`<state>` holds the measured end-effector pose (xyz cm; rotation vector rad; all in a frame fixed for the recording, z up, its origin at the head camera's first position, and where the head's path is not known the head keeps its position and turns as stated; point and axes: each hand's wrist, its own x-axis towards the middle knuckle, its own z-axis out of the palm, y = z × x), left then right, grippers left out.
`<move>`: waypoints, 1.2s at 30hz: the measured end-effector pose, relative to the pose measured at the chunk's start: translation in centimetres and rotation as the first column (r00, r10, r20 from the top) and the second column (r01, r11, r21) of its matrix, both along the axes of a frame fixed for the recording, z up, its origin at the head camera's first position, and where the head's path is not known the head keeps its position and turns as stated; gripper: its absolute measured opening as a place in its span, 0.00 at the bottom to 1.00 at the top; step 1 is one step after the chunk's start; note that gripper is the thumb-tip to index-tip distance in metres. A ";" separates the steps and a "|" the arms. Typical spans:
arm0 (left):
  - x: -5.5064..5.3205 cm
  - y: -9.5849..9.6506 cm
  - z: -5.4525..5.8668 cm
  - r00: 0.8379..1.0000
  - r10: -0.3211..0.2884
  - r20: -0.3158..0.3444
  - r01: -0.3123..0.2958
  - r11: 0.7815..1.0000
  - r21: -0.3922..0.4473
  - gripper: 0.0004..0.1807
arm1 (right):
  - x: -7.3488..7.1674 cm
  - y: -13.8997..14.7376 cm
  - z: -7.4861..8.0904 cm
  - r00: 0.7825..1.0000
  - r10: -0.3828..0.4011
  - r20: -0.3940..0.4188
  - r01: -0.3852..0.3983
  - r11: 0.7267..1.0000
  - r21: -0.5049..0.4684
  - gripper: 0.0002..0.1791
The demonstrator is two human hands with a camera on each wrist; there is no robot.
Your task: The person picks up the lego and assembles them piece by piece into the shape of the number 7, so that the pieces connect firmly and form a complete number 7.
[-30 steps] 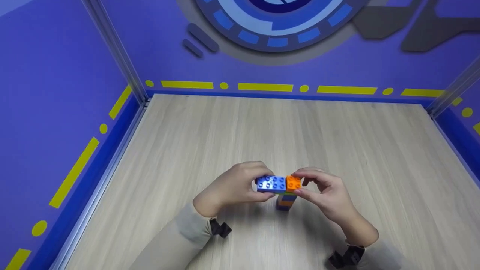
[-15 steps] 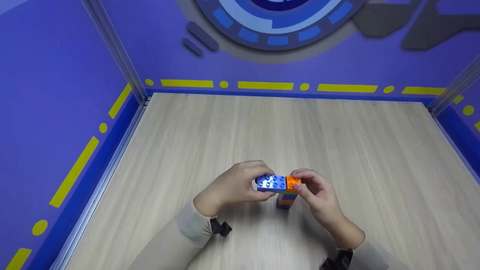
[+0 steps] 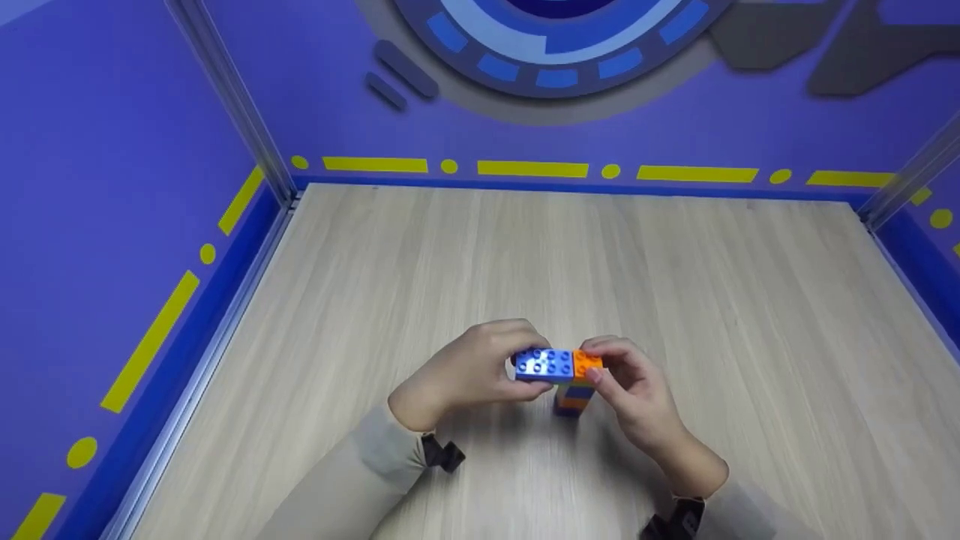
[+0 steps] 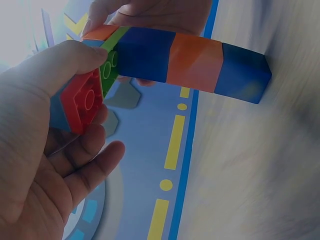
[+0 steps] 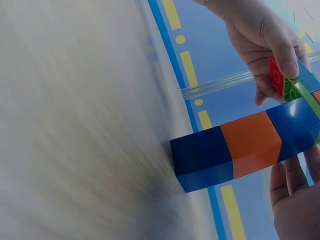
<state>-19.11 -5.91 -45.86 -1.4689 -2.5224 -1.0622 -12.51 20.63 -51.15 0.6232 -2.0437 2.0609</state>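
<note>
A tower of toy building blocks stands on the table, with a lower blue block (image 5: 202, 157), an orange block (image 5: 251, 144) and another blue block (image 4: 145, 54) under a thin green plate (image 4: 109, 67). Across its top lies a long blue brick (image 3: 544, 363), jutting out left beside a small orange brick (image 3: 586, 364). Beneath the jutting part is a red piece (image 4: 82, 100) with its hollow underside showing. My left hand (image 3: 476, 367) grips the long blue brick between thumb and fingers. The right hand (image 3: 637, 394) pinches the small orange brick, thumb at its near corner.
The wooden table (image 3: 420, 255) spreads around the tower. Blue-purple panels (image 3: 112, 187) with yellow markings wall it at the back and both sides, joined by metal corner posts (image 3: 240, 105). A black strap (image 3: 442, 452) sits on the left wrist.
My right hand has shifted slightly left, its thumb coming up onto the orange brick's near corner. The left hand and the blocks stay nearly in place.
</note>
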 end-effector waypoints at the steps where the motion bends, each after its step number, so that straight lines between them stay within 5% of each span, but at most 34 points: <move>1: 0.0 0.0 0.0 1.000 0.001 0.000 -0.001 1.000 0.000 0.18 | 0.0 0.0 0.0 1.000 0.001 -0.003 -0.001 1.000 0.003 0.15; 23: -0.4 -0.3 0.0 1.000 -0.027 -0.007 0.027 0.999 -0.017 0.19 | -0.6 -0.2 -1.6 0.996 0.026 -0.086 -0.027 1.000 -0.006 0.17; 36: -1.8 -1.3 -0.9 0.994 0.067 -0.089 -0.060 0.995 0.082 0.24 | -1.1 0.4 -2.1 0.985 -0.166 0.054 0.157 0.977 0.147 0.37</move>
